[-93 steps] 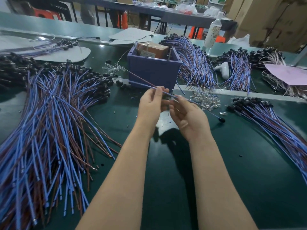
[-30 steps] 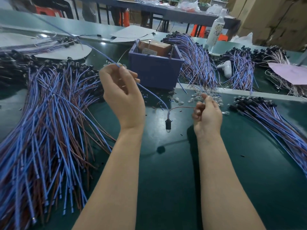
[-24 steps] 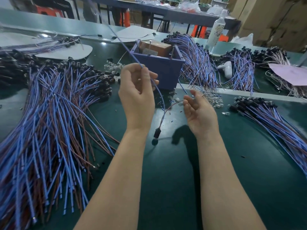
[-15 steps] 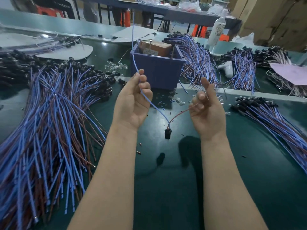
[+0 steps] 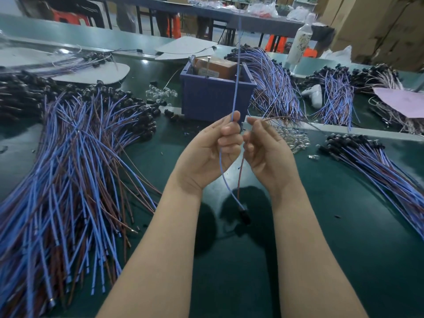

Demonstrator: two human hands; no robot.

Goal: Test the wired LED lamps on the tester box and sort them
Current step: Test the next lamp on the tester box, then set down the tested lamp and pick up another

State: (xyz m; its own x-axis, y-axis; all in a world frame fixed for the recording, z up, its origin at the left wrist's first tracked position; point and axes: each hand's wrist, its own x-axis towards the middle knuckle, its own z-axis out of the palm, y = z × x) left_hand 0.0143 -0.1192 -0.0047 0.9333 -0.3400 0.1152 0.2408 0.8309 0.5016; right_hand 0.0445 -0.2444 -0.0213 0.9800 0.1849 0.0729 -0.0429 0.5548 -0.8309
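1. The left hand (image 5: 206, 154) pinches the blue wire (image 5: 236, 65); the right hand (image 5: 268, 154) pinches the brown wire (image 5: 239, 177).
2. The lamp (image 5: 244, 215) dangles at 6 o'clock beneath the hands; the box (image 5: 213, 99) sits at 12 o'clock.
3. Probably light and floppy: grip each wire nearer its free end, so the ends steer true.

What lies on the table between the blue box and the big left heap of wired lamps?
Head view: a small cluster of clear bulbs and a few loose black holders lie there.
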